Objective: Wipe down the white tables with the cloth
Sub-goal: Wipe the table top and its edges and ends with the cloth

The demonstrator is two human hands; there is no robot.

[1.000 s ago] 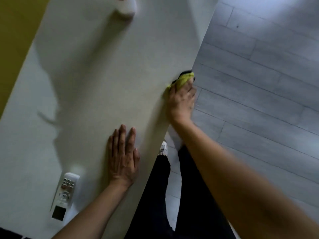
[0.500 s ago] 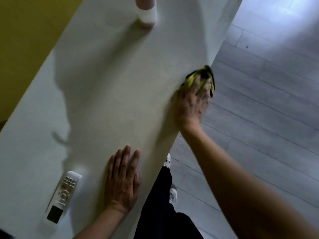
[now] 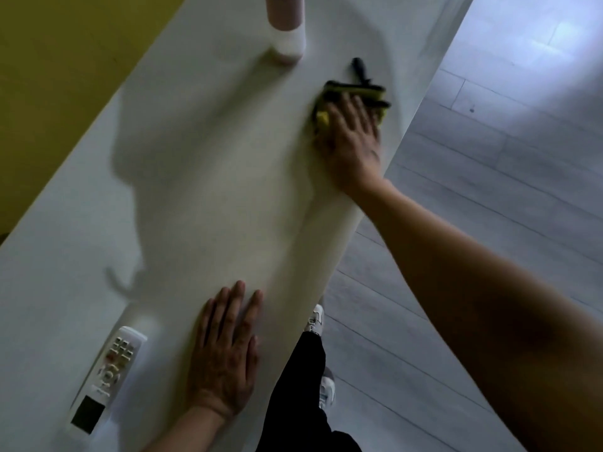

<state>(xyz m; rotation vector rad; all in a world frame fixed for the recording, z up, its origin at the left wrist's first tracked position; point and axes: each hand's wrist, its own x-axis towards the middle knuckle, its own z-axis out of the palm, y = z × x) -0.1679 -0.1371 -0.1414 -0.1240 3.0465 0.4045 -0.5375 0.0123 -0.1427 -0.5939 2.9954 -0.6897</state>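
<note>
A long white table [image 3: 202, 177] runs from the lower left to the top of the view. My right hand [image 3: 354, 141] lies flat with straight fingers on a yellow and black cloth [image 3: 352, 91], pressing it onto the table near its right edge. Most of the cloth is under my fingers; its far edge and a dark strap stick out beyond them. My left hand [image 3: 226, 357] rests flat on the table close to the near edge, fingers straight, holding nothing.
A white remote control [image 3: 109, 365] lies on the table left of my left hand. A white and pink cylinder [image 3: 287, 26] stands at the far end. A yellow wall [image 3: 55, 76] borders the table's left side; grey plank floor [image 3: 489, 177] lies to the right.
My right hand has slid the cloth from the table's right edge further away and a little inward onto the surface. My left hand has stayed flat in place.
</note>
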